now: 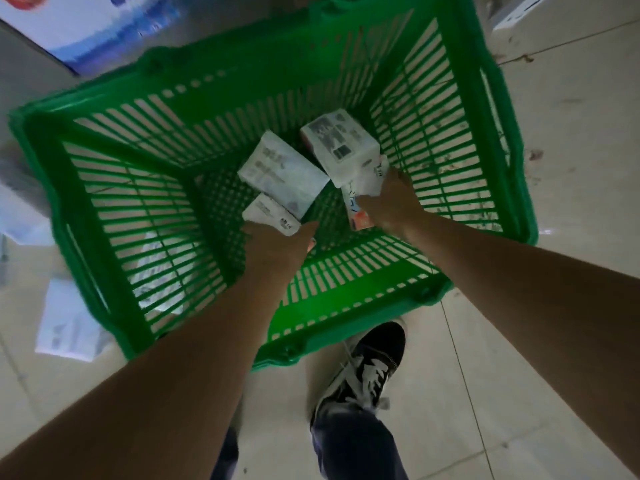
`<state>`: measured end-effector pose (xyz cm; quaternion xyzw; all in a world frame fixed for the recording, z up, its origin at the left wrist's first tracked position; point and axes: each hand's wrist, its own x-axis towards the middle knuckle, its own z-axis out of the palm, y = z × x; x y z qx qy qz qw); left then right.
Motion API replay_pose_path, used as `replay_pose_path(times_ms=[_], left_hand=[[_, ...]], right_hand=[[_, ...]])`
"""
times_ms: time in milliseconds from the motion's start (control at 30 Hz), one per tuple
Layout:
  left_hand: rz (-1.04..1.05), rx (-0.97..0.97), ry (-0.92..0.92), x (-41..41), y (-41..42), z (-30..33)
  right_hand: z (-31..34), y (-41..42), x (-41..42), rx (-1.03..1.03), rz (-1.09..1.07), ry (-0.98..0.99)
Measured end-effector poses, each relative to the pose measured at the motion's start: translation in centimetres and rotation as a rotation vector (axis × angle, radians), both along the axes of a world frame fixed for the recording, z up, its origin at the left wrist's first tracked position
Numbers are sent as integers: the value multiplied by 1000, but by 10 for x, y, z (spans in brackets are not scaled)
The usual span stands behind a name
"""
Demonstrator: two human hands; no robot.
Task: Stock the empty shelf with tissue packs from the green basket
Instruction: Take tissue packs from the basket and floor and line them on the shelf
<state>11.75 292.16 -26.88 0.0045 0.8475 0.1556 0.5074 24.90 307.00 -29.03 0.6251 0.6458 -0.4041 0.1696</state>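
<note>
The green basket (114,216) stands on the tiled floor below me, with several white tissue packs at its bottom. My left hand (277,245) reaches into it and grips one pack (268,214) at the near side. My right hand (391,202) holds another pack (362,199) with an orange end, near the right wall. Two loose packs lie between them: one (282,173) in the middle and one (337,143) with a printed label, farther back. The shelf is not in view.
My black-and-white shoe (367,365) stands right in front of the basket. White packs (65,327) lie on the floor to the left. A blue-and-white package (93,29) sits at the top left. Tiled floor (571,168) stretches to the right.
</note>
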Motion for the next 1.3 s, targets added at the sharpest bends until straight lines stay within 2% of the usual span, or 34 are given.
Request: replay_pose_path(times_ms=[100,167,267,400,533,633,933,1067,1300], left_hand=[[147,3,36,11,5,-15],[194,7,34,8,5,-22],[196,-10,-39,-6,1,-29],[147,-14,-56,-25,-17,-27],[269,-22,-108,-40,-34,-25],[365,24,-56,-35,-43,-24],[517,332,33,-24,-53,-16],[434,372,47,-35,-60,-3],[384,329,-62,-46,-63,22]], right_hand=[[-12,-4,2,46,-55,-10],[-19,-12,4,-25,-167,17],[-27,-24,2,-186,-323,65],[-33,-29,-6,-236,-511,154],[-36,-35,-16,-327,-643,183],[-36,-42,-19,-325,-700,214],[-26,-60,-16,-202,-757,223],[-14,-69,-13,-206,-735,258],[23,-88,-10,-329,-760,389]])
